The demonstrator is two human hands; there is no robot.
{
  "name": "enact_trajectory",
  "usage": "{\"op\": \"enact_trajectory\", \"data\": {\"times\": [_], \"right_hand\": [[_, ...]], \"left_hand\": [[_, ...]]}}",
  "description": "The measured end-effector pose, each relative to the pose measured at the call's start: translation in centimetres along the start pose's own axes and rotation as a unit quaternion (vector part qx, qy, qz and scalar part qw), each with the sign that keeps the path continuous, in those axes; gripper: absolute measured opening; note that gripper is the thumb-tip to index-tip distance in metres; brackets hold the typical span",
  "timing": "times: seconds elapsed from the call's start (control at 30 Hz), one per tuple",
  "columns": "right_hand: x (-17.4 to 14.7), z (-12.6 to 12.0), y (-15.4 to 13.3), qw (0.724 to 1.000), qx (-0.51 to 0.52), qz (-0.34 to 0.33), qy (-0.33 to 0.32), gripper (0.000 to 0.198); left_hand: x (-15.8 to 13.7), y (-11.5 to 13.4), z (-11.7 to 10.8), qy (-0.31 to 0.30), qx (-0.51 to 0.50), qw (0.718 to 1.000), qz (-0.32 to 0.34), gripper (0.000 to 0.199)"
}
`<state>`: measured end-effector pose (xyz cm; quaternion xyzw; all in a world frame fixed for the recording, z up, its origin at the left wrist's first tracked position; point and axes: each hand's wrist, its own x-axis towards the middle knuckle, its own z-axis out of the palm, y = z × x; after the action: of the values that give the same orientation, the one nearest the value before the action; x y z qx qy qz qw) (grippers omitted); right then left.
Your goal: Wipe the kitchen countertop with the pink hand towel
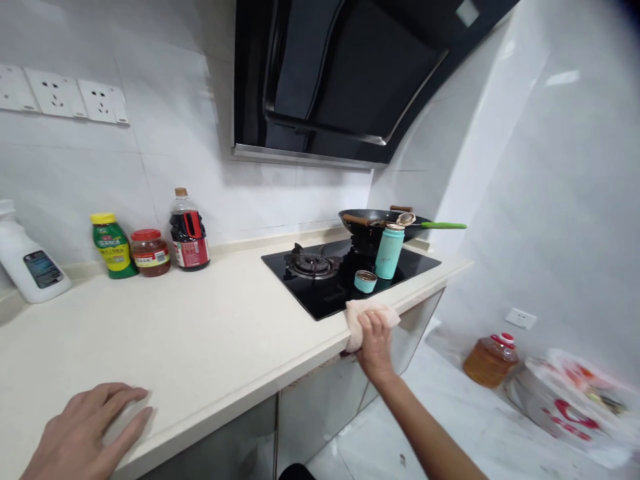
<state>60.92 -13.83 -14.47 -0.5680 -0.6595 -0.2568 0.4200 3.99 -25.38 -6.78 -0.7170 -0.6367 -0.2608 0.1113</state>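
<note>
My right hand (376, 341) presses a pale pink cloth (357, 323) against the front edge of the cream countertop (200, 347), just before the gas stove. Its fingers lie bent over the cloth. At the lower left, my left hand (90, 427) rests on the countertop with fingers apart and nothing in it. Nearest the cloth, on the black glass stove (330, 293), stand a mint-green bottle (390, 253) and a small mint-green cup (365, 282), which looks like its lid.
A wok (373, 217) with a green-handled utensil (443, 226) sits on the far burner. Along the wall stand a soy sauce bottle (190, 233), a red-lidded jar (151, 253), a green bottle (114, 247) and a white bottle (30, 260). The range hood (350, 80) hangs above; an oil jug (490, 362) is on the floor.
</note>
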Motion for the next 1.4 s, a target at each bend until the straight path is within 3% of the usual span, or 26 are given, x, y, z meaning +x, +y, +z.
{"op": "enact_trajectory", "data": {"times": [0.23,0.37,0.43,0.53,0.67,0.73,0.83,0.93,1.03,1.2,1.4], "right_hand": [[-3.7,-0.2,-15.9,0.999,0.041,-0.028,-0.008,0.078],[-3.7,-3.1,-19.6,0.980,0.177,-0.077,-0.056,0.079],[-3.0,-4.9,-19.3,0.952,0.291,-0.075,-0.063,0.074],[-0.8,-7.8,-17.4,0.906,0.419,-0.006,-0.062,0.059],[3.9,-10.8,-13.1,0.900,0.418,0.083,-0.092,0.043],[6.6,-10.8,-10.6,0.897,0.406,0.126,-0.121,0.046],[10.0,-8.4,-7.0,0.879,0.396,0.152,-0.217,0.053],[12.0,-4.7,-4.3,0.892,0.341,0.122,-0.270,0.052],[13.1,-2.4,-2.5,0.918,0.264,0.106,-0.275,0.043],[13.0,-2.4,-1.9,0.954,0.172,0.058,-0.241,0.049],[7.9,-2.1,-3.5,0.966,0.101,-0.080,-0.225,0.049]], "left_hand": [[-0.3,0.5,-0.5,-0.006,-0.018,1.000,0.000,0.045],[-0.6,0.9,-1.4,-0.017,-0.039,0.999,-0.004,0.045],[-0.6,1.1,-1.8,-0.013,-0.046,0.999,-0.006,0.045],[-0.6,1.4,-2.1,-0.002,-0.051,0.999,-0.008,0.045],[-0.7,2.1,-2.5,0.007,-0.064,0.998,-0.008,0.042],[-0.7,2.5,-2.9,0.015,-0.075,0.997,-0.011,0.041],[-0.8,3.1,-3.6,0.027,-0.095,0.995,-0.034,0.042],[-0.8,3.6,-4.1,0.032,-0.119,0.991,-0.057,0.044],[-0.9,3.8,-4.2,0.032,-0.132,0.989,-0.062,0.044],[-1.2,3.6,-3.8,0.031,-0.138,0.988,-0.057,0.043],[-1.6,3.5,-3.2,0.040,-0.140,0.988,-0.040,0.041]]}}
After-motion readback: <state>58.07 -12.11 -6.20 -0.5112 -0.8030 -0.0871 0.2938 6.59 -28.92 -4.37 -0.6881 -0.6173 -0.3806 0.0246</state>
